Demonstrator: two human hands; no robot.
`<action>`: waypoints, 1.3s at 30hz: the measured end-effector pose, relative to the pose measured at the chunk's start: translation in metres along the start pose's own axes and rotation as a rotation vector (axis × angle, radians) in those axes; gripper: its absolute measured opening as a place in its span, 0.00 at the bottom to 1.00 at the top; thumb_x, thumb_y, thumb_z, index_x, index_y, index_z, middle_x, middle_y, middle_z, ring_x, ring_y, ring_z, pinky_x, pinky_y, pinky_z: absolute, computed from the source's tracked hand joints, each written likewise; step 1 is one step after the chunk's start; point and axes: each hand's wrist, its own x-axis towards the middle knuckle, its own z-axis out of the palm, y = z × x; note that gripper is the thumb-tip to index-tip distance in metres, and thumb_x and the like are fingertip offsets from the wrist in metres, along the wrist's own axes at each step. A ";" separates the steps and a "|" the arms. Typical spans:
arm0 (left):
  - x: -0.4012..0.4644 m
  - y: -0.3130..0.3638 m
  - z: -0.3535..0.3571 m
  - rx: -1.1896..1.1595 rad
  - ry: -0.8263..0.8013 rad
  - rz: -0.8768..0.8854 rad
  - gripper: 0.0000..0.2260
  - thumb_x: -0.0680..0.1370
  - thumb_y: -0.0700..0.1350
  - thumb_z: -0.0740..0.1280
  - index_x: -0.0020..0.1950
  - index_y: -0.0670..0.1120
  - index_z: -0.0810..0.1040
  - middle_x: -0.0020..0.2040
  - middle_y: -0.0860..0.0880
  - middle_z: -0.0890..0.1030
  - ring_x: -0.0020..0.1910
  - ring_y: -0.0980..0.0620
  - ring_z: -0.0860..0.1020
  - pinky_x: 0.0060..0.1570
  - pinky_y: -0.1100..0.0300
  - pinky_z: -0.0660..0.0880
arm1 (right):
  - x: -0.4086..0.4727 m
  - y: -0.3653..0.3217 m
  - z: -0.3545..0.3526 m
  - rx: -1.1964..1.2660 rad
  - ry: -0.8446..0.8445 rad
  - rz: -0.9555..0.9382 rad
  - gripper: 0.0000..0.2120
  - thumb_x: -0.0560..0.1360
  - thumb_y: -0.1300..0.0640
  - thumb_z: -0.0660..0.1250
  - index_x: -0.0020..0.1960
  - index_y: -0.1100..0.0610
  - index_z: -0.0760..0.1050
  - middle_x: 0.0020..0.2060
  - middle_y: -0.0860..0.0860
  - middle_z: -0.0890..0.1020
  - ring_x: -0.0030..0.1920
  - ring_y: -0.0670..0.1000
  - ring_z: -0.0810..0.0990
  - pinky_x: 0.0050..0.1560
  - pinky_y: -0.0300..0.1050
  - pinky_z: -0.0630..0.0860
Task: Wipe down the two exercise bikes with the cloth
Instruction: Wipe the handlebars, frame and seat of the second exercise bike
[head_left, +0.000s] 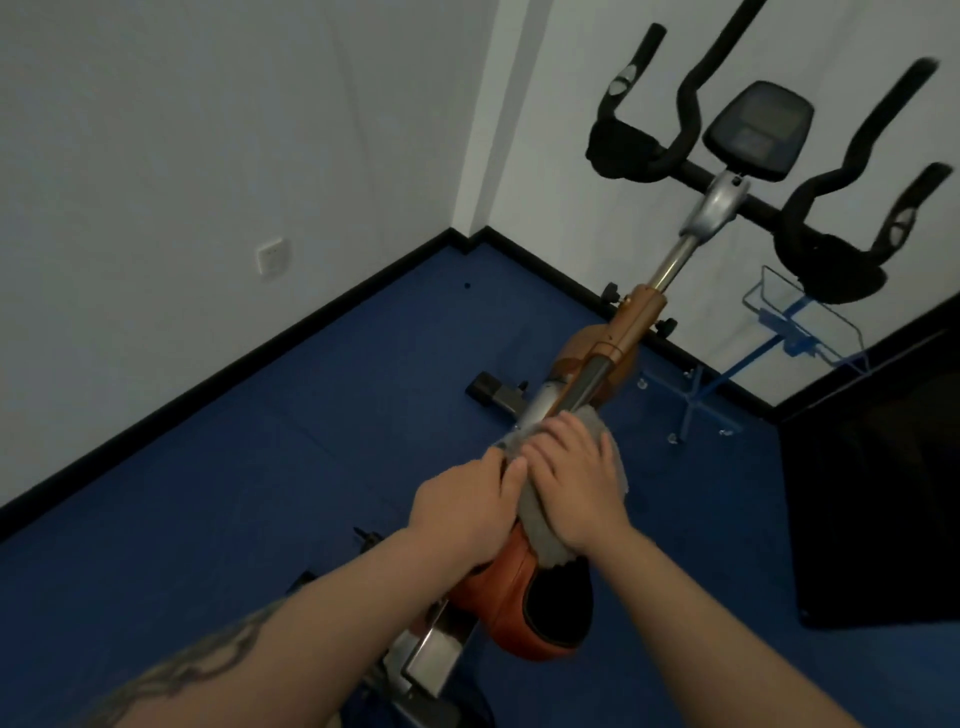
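Observation:
An exercise bike (626, 332) with an orange-brown frame stands below me, its black handlebars (826, 208) and grey console (758, 130) at the upper right. Its orange and black saddle (524, 608) is right under my arms. A grey cloth (540, 525) is draped over the frame just in front of the saddle. My right hand (576, 493) lies on top of the cloth with its fingers curled over it. My left hand (462, 514) grips the frame and the cloth's left edge. Only one bike is in view.
The bike stands on a blue floor (260, 493) in a corner of white walls with black skirting. A blue wire rack (779, 332) stands behind the bike at the right. A dark panel (878, 483) fills the right edge. A wall socket (272, 255) is at the left.

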 end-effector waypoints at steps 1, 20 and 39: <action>0.001 -0.001 0.002 0.068 0.007 0.005 0.21 0.82 0.59 0.43 0.52 0.51 0.72 0.48 0.50 0.80 0.46 0.49 0.79 0.46 0.52 0.74 | 0.012 0.001 -0.003 0.013 0.009 0.089 0.17 0.83 0.49 0.51 0.59 0.50 0.77 0.68 0.45 0.68 0.76 0.48 0.54 0.76 0.56 0.45; 0.005 -0.015 0.006 -0.040 0.064 -0.024 0.23 0.82 0.60 0.44 0.35 0.54 0.70 0.35 0.56 0.75 0.35 0.59 0.72 0.36 0.56 0.65 | -0.031 -0.028 0.008 0.499 0.021 0.658 0.32 0.82 0.40 0.47 0.78 0.46 0.35 0.67 0.56 0.73 0.56 0.56 0.78 0.53 0.49 0.75; 0.009 -0.021 0.004 -0.033 0.059 -0.008 0.16 0.81 0.58 0.54 0.57 0.56 0.79 0.41 0.61 0.72 0.36 0.62 0.67 0.32 0.63 0.61 | -0.069 -0.045 0.003 0.448 0.029 0.702 0.37 0.79 0.33 0.47 0.80 0.51 0.43 0.79 0.53 0.50 0.78 0.56 0.49 0.75 0.61 0.51</action>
